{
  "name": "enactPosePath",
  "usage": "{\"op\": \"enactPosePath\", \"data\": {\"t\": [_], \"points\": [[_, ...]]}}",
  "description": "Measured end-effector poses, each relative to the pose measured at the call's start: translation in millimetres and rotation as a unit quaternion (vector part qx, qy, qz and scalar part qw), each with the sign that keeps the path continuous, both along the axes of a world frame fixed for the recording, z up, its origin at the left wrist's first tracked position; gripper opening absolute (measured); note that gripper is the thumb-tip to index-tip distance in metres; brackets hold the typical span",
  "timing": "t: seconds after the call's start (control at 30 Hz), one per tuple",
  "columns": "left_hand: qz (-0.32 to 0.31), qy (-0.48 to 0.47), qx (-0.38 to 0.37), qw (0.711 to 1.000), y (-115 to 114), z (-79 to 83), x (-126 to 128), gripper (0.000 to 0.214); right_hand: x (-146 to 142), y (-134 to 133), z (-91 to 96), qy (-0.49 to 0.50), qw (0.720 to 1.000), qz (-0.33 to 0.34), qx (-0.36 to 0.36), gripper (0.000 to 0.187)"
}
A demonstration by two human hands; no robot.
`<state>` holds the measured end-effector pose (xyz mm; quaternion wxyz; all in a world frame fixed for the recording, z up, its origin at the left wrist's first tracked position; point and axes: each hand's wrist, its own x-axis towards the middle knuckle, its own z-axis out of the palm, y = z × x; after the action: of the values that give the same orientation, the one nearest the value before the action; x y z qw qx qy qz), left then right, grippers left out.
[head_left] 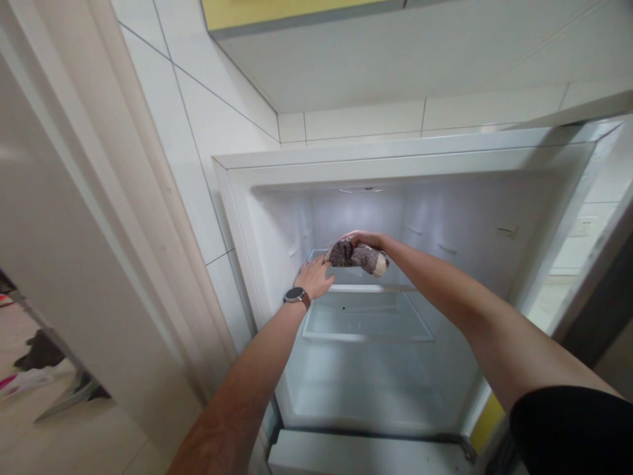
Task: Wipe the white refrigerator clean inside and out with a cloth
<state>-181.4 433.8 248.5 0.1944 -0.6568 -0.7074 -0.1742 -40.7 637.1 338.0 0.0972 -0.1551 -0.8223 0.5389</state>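
Head view: both forearms [267,363] reach forward, converging inside a refrigerator [395,158]. The left hand [314,277], fingers slightly spread, lies palm down at the left end of a bunched brown cloth [364,259]; contact is unclear. The right hand [366,239] has its grip clamped on the cloth, which sits below its fingers, near a shelf [373,288].

Counted as grip: one left hand [316,277] and one right hand [364,239], thus two. Also counted: one brown-and-white cloth [367,258], one wristwatch [295,295] at left, one black sleeve [568,429] at near right, one open refrigerator [420,158].
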Motion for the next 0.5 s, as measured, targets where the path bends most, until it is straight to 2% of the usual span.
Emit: {"op": "enactPosePath", "data": {"t": [0.23, 0.4, 0.5], "points": [[-0.017, 0.001, 0.003, 1.0, -2.4, 2.3, 1.1, 0.037, 7.0, 2.4, -0.8, 0.006, 1.0, -0.013, -0.009, 0.042], [-0.013, 0.006, 0.003, 1.0, -3.1, 2.1, 1.7, 0.034, 6.5, 5.5, -9.2, -0.009, 0.997, -0.056, -0.058, 0.02], [-0.012, 0.01, 0.007, 1.0, -1.6, 0.6, 0.5, 0.035, 6.8, 6.7, -13.5, -0.027, 0.993, -0.086, -0.073, 0.015]]}}
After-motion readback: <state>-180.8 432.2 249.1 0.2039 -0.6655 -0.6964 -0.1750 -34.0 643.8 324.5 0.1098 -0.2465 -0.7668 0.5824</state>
